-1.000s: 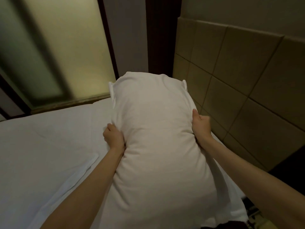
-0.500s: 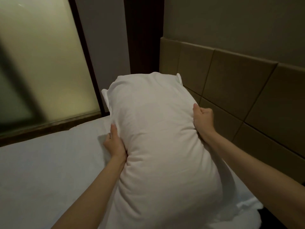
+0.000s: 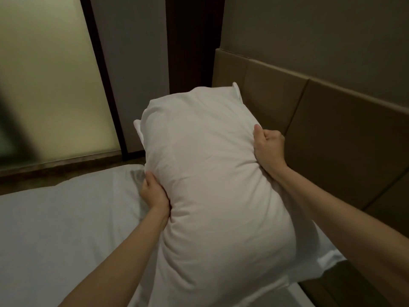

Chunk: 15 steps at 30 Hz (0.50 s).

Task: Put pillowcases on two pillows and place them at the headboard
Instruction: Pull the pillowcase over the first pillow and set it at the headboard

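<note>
Clearly both hands are clamped on one pillow (image 3: 212, 187). The left hand (image 3: 155, 193), at about eight o'clock of the pillow's middle, wraps its long left edge with fingers curled into the fabric; the right hand (image 3: 269, 149), at about two o'clock, is clenched on a bunch of cloth on the opposite edge. Gripping the two long sides likely lets the person carry the bulk evenly and steer it without the filling slumping to one end.

The pillow is already cased in white, its far corners showing small flaps, and it runs lengthwise from six o'clock toward twelve, its far end tilted up and close to the headboard (image 3: 321, 120) at one o'clock. Whether it touches the padded panels cannot be told. Its near end seems to lie over the bed (image 3: 62, 229), whose white sheet spreads out at nine o'clock. A second pillow is not in view, so I judge the task about halfway through.
</note>
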### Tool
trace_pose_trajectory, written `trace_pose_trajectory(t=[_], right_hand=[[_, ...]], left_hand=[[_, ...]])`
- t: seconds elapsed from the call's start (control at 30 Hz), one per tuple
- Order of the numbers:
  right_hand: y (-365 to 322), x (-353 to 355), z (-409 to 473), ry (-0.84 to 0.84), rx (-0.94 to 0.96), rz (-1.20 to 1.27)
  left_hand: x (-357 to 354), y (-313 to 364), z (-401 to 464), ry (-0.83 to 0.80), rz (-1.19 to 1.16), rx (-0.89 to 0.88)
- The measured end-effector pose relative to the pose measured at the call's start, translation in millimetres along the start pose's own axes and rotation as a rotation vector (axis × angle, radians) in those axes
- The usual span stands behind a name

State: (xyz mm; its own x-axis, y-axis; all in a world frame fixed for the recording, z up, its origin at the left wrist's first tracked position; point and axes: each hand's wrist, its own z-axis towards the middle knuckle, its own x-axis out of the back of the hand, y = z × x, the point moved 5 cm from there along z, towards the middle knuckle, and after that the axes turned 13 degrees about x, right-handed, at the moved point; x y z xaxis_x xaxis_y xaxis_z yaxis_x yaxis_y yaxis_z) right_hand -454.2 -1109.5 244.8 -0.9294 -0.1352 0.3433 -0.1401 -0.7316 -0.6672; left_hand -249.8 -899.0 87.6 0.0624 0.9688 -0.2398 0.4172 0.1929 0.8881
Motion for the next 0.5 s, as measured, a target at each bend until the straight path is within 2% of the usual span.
trace_pose_trajectory(t=[0.17, 0.3, 0.37, 0.43, 0.5], right_hand=[[28.0, -34.4, 70.9, -0.004, 0.153, -0.019], [51.2, -60.0, 119.2, -0.011, 0.248, -0.173], [75.4, -77.6, 138.8, -0.046, 0.234, -0.351], [106.8, -98.6, 143.0, -0.196, 0.178, -0.553], [147.8, -124.5, 130.2, -0.447, 0.088, -0.605]], left_hand=[[-79.9, -16.1, 56.1, -0.044, -0.045, 0.111], [-148.4, -37.8, 91.5, -0.343, -0.046, 0.412], [-174.1, -48.9, 112.0, -0.428, 0.162, 0.392], [-180.4, -64.6, 127.4, -0.434, 0.33, 0.399], [-174.2, -90.3, 147.6, -0.404, 0.464, 0.43]])
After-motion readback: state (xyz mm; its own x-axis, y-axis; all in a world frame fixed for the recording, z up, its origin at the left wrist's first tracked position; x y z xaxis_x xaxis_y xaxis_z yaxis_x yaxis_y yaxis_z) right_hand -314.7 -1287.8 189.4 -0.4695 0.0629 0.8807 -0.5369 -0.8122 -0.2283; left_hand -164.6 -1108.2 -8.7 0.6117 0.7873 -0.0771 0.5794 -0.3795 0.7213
